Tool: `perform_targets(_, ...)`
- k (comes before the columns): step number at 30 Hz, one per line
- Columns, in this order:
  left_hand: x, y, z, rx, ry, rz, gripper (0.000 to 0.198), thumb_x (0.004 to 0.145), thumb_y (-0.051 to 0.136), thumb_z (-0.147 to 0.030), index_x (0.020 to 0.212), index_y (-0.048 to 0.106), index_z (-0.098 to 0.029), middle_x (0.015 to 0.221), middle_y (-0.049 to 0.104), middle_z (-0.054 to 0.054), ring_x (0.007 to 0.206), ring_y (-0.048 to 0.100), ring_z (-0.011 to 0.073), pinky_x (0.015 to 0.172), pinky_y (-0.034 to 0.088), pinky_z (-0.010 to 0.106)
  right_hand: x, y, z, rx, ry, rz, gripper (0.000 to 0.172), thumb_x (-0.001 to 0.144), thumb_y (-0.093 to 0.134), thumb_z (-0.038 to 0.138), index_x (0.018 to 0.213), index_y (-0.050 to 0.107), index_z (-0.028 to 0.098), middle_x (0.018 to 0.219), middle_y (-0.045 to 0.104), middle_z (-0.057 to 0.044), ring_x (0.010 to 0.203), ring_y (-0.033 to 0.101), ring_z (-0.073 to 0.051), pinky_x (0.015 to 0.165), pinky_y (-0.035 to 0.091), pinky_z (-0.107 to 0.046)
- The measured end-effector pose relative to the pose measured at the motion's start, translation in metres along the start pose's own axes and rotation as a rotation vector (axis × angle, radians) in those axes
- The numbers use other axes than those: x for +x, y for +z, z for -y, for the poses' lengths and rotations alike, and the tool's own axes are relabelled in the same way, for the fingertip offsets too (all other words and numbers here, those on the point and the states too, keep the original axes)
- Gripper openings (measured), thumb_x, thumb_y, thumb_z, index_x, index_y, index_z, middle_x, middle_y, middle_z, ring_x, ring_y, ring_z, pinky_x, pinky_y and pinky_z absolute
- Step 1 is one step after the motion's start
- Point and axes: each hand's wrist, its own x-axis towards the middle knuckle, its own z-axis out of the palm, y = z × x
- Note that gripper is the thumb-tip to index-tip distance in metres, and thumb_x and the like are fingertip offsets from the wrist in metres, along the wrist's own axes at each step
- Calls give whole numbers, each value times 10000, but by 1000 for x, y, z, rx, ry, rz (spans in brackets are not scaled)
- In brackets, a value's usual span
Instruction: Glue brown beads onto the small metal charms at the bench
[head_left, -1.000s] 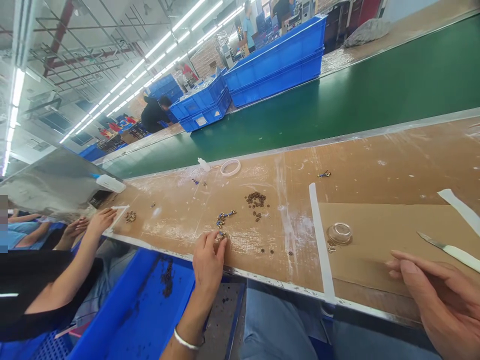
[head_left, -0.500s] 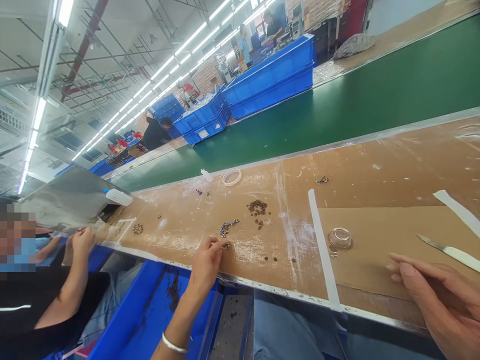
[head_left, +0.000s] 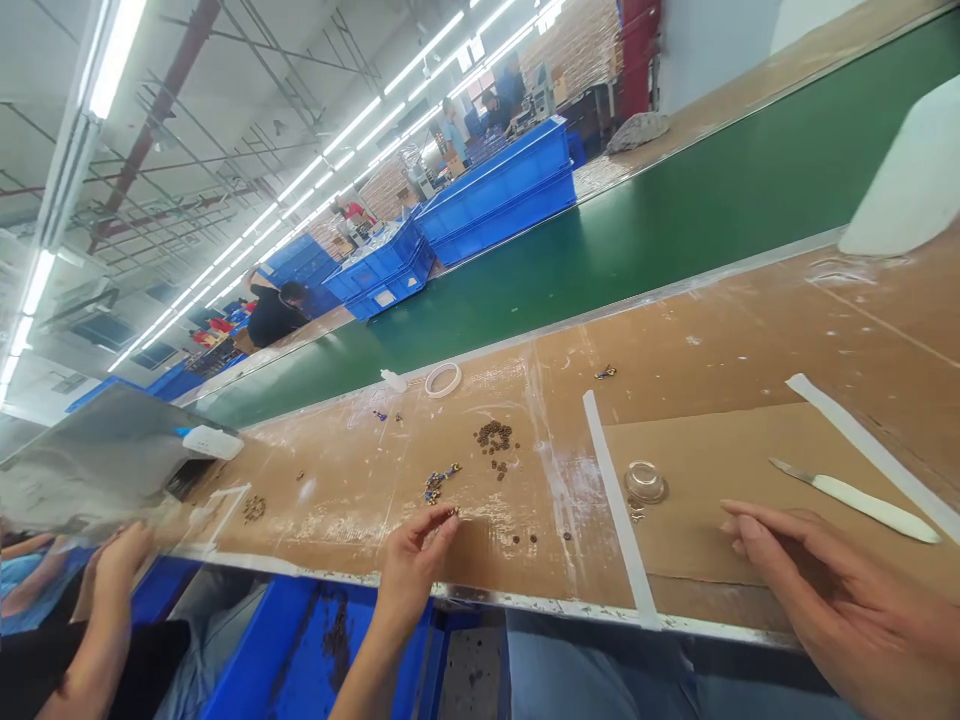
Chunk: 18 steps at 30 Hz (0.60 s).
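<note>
My left hand (head_left: pixel 415 560) is closed in a pinch above the near part of the bench, with a tiny dark-and-gold part (head_left: pixel 454 512) just showing at its fingertips. Beyond it lies a small heap of blue-and-gold parts (head_left: pixel 433 487). Farther back is a pile of small brown round pieces (head_left: pixel 495 436), and several loose ones lie nearer the edge. My right hand (head_left: pixel 840 590) hovers over the cardboard sheet (head_left: pixel 697 440), fingers loosely extended, nothing visible in them. A clear round dish (head_left: pixel 645 481) and a white-handled knife (head_left: pixel 862 505) rest on that sheet.
White tape strips (head_left: pixel 619 510) border the sheet. A tape roll (head_left: pixel 443 380) and a small white bottle (head_left: pixel 392 380) lie near the green conveyor (head_left: pixel 637 230). A blurred white object (head_left: pixel 907 180) stands at right. At left, a co-worker's hands (head_left: pixel 124 550) are over the bench.
The view has shifted, and a white object has come into sight at the far right. My left hand has lifted slightly with the tiny part. My right hand keeps much the same pose.
</note>
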Motion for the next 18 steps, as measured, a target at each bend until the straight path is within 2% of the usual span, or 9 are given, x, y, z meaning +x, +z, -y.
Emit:
perform_targets(2,-1,11,-20,-126,-37,49,265,798,706,-410,946,771,-200,954,763,70,916,702,208,842,558,326,1,-1,1,52,-66,52,344,818,537,583,835,729,298,766,753,17,677,715,-157,631,568,-239)
perform_targets(4,1,23,-42,-190,-9,100,266,786,724,-409,947,776,-204,956,754,65,928,693,195,834,555,294,2,0,0,102,-113,37,300,853,536,512,850,718,273,776,750,10,667,708,-151,648,569,-243)
perform_targets(9,12,61,-89,-209,101,156,239,733,772,-391,875,760,-199,775,732,30,729,676,158,669,558,244,5,5,2,223,-237,-44,155,901,554,299,902,693,231,770,721,1,670,681,-112,646,551,-211)
perform_targets(13,19,88,-123,-63,295,288,136,815,699,-343,834,751,-218,803,740,22,747,677,160,694,549,256,8,3,5,283,-248,-43,151,923,521,228,934,671,214,760,692,-11,669,653,-106,602,532,-209)
perform_targets(18,29,112,-159,172,614,366,124,878,614,-264,827,721,-227,787,735,2,736,679,153,689,529,254,9,2,4,306,-266,-62,154,925,503,186,941,652,220,746,677,-2,647,627,-107,605,519,-232)
